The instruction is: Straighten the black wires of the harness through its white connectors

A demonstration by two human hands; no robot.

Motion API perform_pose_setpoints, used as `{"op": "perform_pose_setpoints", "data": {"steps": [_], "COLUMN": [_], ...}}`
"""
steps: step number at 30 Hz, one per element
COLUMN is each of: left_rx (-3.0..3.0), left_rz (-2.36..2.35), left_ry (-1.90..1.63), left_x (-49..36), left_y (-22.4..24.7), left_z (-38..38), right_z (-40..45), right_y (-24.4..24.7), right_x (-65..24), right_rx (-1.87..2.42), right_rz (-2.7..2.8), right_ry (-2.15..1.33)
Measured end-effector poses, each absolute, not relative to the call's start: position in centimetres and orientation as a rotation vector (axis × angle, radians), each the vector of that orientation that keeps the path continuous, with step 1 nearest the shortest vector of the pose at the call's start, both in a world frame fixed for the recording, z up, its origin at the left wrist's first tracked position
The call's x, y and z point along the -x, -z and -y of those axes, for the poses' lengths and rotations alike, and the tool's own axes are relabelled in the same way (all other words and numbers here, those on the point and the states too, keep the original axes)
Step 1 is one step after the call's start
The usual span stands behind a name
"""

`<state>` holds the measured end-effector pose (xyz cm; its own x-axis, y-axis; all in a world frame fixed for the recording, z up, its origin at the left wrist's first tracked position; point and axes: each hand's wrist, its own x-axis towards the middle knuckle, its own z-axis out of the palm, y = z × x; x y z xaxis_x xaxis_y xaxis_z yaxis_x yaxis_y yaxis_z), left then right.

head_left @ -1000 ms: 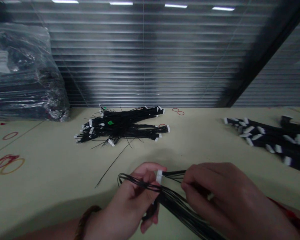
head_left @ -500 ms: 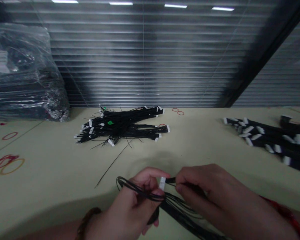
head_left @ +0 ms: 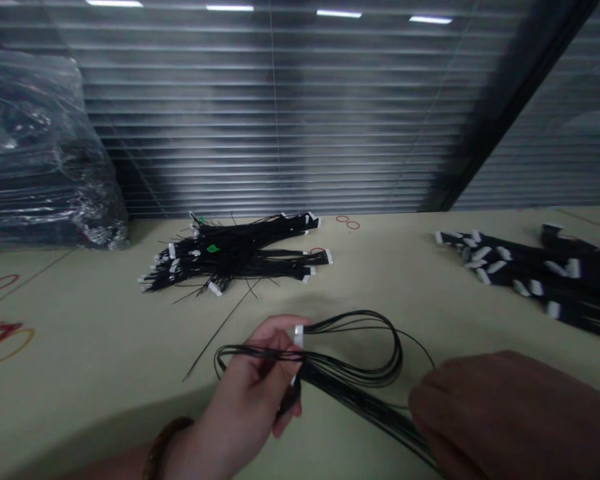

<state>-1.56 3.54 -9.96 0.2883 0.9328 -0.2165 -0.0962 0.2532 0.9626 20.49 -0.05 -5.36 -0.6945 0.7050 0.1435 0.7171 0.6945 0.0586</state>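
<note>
My left hand (head_left: 260, 380), closed, pinches a bundle of thin black wires (head_left: 360, 400) by its white connector (head_left: 299, 335). A loop of the wires (head_left: 397, 340) stands out to the right of the connector, and another bends back over the left thumb. My right hand (head_left: 510, 413) is blurred, its fingers curled over the far part of the wires at the lower right. A single wire runs from the loop up to the right hand. The fingertips are mostly hidden.
A pile of black wire harnesses (head_left: 235, 253) with white connectors lies at the table's back. More harnesses (head_left: 525, 263) lie at the right. A clear plastic bag (head_left: 50, 160) of dark cables stands at the left, near rubber bands (head_left: 7, 340). Blinds (head_left: 280, 133) rise behind the table.
My right hand has moved right and down, away from the connector. A wide wire loop now stands open between the hands. My left hand keeps its hold, shifted slightly left in view.
</note>
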Motion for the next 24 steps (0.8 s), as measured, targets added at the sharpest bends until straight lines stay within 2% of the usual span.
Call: {"op": "perform_pose_setpoints", "data": {"steps": [3,5,10,19,21,24], "left_rx": [-1.052,-1.057,-1.095,-1.097,-1.088,-1.098], "left_rz": [-0.986,-0.963,-0.883,-0.894,-0.907,-0.911], "left_ry": [-0.906,-0.890,-0.836,-0.810,-0.801,-0.805], "left_x": [1.6,1.5,1.4,1.2,1.2,1.3], "left_y": [9.8,9.8,9.9,9.6,9.7,10.0], "left_z": [-3.4,-3.2,-2.8,-2.8,-2.8,-2.9], "right_z": [-0.5,-1.2,-2.5,-2.5,-2.9,-4.0], "right_y": [5.0,4.6,5.1,5.6,4.8,3.1], "right_x": [-19.7,-18.7,-17.1,-16.8,-17.3,-19.0], "right_rx": [1.506,1.636,1.322,1.333,1.377,1.283], "right_rz": [2.979,2.879,2.524,2.435,2.389,2.152], "right_ry": [-0.076,-0.252,-0.642,-0.584,-0.798,-1.522]}}
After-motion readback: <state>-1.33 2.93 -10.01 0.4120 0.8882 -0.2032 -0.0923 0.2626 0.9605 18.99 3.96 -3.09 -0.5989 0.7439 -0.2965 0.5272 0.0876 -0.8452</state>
